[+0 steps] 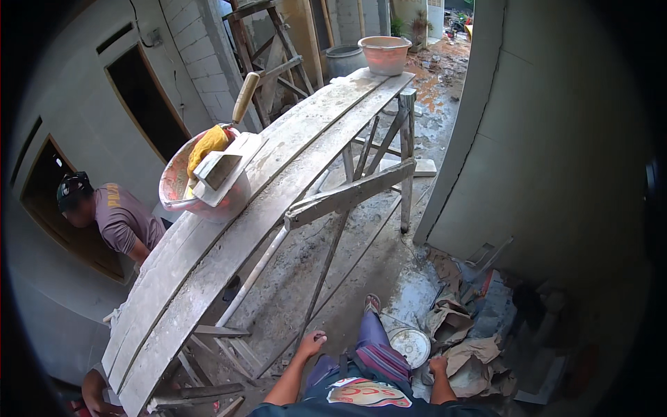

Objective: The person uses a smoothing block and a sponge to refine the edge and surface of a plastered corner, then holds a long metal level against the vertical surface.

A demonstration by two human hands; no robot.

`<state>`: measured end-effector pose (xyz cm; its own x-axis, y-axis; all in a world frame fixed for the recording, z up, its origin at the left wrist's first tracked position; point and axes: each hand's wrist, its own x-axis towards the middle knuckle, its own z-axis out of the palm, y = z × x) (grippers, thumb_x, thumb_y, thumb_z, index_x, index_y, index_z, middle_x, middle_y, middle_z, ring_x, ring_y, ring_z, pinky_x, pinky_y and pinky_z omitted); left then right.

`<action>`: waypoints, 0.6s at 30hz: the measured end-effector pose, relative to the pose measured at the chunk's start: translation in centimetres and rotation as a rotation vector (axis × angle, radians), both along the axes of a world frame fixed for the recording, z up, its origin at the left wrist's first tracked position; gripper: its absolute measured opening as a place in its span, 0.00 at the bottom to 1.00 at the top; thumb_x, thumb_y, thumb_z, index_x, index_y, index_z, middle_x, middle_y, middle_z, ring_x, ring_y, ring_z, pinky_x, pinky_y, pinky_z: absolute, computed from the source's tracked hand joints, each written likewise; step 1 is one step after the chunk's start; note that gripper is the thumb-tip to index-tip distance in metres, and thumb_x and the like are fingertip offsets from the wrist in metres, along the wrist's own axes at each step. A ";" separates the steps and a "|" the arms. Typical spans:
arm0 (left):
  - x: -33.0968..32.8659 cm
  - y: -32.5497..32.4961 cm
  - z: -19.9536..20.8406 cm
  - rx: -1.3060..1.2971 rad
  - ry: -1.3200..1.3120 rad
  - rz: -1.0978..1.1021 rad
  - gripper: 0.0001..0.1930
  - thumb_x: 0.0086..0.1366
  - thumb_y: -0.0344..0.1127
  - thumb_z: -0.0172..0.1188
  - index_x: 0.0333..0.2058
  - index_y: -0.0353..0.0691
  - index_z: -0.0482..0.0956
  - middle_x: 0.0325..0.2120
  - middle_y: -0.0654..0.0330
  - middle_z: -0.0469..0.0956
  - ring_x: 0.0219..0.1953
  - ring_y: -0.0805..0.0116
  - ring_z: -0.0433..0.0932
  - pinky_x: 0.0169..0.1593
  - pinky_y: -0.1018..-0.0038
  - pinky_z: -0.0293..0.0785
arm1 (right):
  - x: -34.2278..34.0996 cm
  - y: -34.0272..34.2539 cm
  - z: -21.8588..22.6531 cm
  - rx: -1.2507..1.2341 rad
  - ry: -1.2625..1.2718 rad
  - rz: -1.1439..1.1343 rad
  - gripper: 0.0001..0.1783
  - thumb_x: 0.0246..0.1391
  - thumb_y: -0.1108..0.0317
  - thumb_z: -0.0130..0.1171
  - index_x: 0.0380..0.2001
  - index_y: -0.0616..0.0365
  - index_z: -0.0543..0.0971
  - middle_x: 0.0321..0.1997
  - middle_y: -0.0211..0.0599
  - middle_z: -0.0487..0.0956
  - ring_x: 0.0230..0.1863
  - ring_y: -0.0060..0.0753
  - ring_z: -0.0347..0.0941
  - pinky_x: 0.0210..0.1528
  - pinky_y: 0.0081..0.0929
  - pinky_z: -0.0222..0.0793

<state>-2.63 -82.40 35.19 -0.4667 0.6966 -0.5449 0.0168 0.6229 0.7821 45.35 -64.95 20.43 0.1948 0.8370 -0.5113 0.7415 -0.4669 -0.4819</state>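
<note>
My left hand hangs beside my left thigh, its fingers curled in, and I see nothing in them. At my right side, my right hand is closed in a loose fist, with no object showing. It is nearest to a round whitish lid or bucket top and crumpled brown paper sacks. Both hands are apart from the plank platform. On the planks stands a reddish bucket holding a yellow cloth, a flat float with a handle and a wooden-handled tool.
A second orange basin sits at the platform's far end, by a grey tub. Wooden trestle legs and a slanted board jut toward me. Another person bends beyond the planks; a further person's arm shows lower left. A wall rises right.
</note>
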 end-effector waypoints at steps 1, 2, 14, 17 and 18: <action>0.1 0.7 0.1 -0.022 -0.012 0.006 0.17 0.60 0.39 0.62 0.47 0.38 0.77 0.36 0.56 0.81 0.36 0.67 0.79 0.41 0.71 0.75 | 0.7 -0.5 -0.4 -0.022 -0.012 0.006 0.10 0.44 0.74 0.64 0.33 0.61 0.79 0.31 0.38 0.80 0.33 0.39 0.78 0.30 0.40 0.77; 0.1 0.9 0.0 -0.022 0.002 -0.009 0.18 0.61 0.39 0.62 0.47 0.38 0.77 0.36 0.56 0.81 0.36 0.67 0.79 0.40 0.71 0.75 | 0.7 0.2 -0.5 -0.031 0.037 -0.034 0.11 0.43 0.78 0.62 0.34 0.61 0.77 0.31 0.40 0.79 0.31 0.40 0.77 0.26 0.41 0.76; -0.1 17.6 0.1 -0.052 -0.054 -0.129 0.19 0.64 0.40 0.60 0.50 0.39 0.74 0.33 0.58 0.79 0.31 0.72 0.77 0.36 0.75 0.74 | 8.8 10.7 -13.3 -0.430 -0.118 0.498 0.10 0.49 0.70 0.58 0.35 0.62 0.77 0.27 0.44 0.76 0.21 0.45 0.72 0.17 0.46 0.70; -1.3 26.0 -0.5 -0.050 -0.098 -0.032 0.16 0.63 0.36 0.60 0.49 0.37 0.75 0.35 0.57 0.79 0.29 0.73 0.75 0.34 0.76 0.73 | 0.5 17.6 -4.5 -0.351 -0.060 0.092 0.13 0.46 0.58 0.57 0.25 0.55 0.84 0.30 0.43 0.82 0.34 0.40 0.80 0.35 0.43 0.73; 0.1 29.5 0.6 -0.088 -0.159 -0.068 0.16 0.63 0.35 0.59 0.48 0.37 0.75 0.34 0.58 0.79 0.28 0.74 0.75 0.33 0.77 0.72 | 3.1 19.6 -4.9 -0.043 -0.474 0.729 0.15 0.45 0.58 0.58 0.27 0.58 0.83 0.32 0.43 0.82 0.34 0.41 0.80 0.38 0.40 0.73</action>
<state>-2.57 -52.86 35.75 -0.3229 0.6704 -0.6681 -0.0585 0.6904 0.7211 48.49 -45.31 15.51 -0.1819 0.8179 -0.5458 0.9807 0.1917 -0.0395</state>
